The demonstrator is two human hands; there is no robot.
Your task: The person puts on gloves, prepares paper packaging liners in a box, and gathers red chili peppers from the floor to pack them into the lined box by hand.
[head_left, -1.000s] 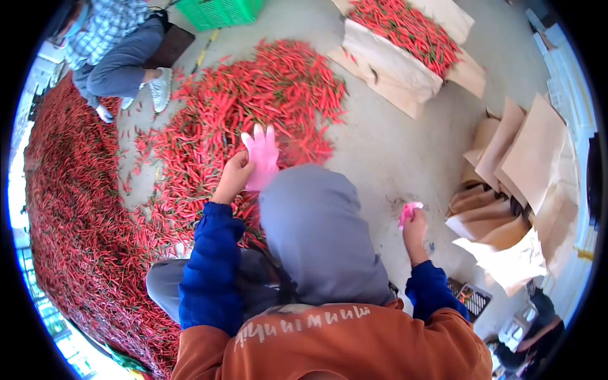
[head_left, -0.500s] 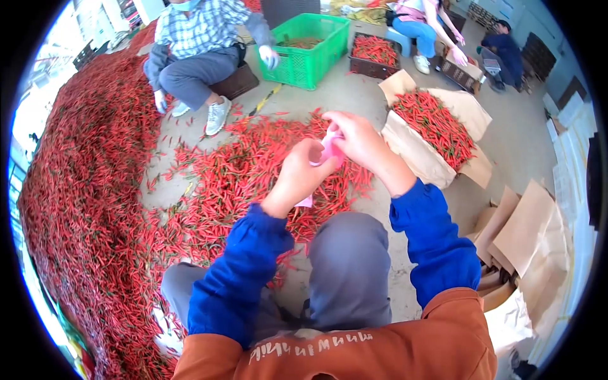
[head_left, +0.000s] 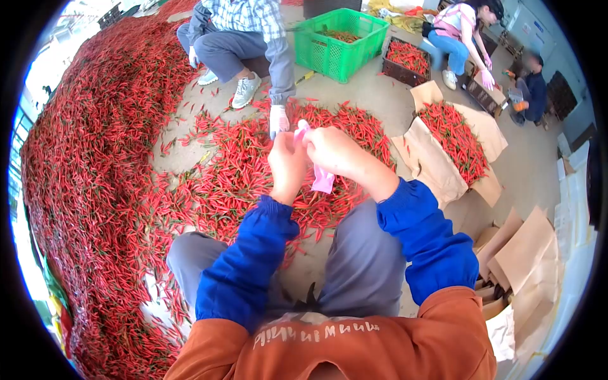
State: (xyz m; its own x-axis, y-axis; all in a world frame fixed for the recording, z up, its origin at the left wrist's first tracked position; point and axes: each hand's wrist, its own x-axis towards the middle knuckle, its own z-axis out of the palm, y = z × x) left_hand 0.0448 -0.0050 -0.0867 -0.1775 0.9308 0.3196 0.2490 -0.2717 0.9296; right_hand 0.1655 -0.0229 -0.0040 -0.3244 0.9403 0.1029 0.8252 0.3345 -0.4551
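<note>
Grey floor (head_left: pixel 529 158), bare at right, carries a large heap of red chilies (head_left: pixel 95 145) along the left side. A thinner spread of chilies (head_left: pixel 234 164), some with green stems, lies in front of a person seated low, knees bent, in an orange-brown top (head_left: pixel 373 342) and blue sleeves (head_left: pixel 443 253).

Hands: left hand (head_left: pixel 287 161) and right hand (head_left: pixel 329 151) raised close together over the spread. Both are bare. Pink glove (head_left: pixel 323 180) is pinched between them; its pale end sticks up above the fingers and its wider pink part hangs below the right hand, over the chilies. Left hand: fingers closed in on the glove, exact grip hidden. Right hand: fingers curled on the glove, knuckles upward.

Just beyond the left hand, a co-worker's gloved hand (head_left: pixel 278 119) reaches down to the spread from a grey-blue sleeve; contact with the left hand cannot be judged from here. That co-worker, in a plaid shirt (head_left: pixel 253 19), sits at the far edge.

Further out: green crate (head_left: pixel 339 60) with chilies inside; beside it, dark crate (head_left: pixel 405 75), also holding chilies. Right of the spread, opened brown paper (head_left: pixel 430 161) bears a pile of chilies (head_left: pixel 453 136). Nearer, at right, folded brown paper sheets (head_left: pixel 522 253) lean together. Background right: one person (head_left: pixel 453 38) with pink gloves bends over another dark crate (head_left: pixel 484 95); another person (head_left: pixel 537 92) in dark clothing is low down nearby.
</note>
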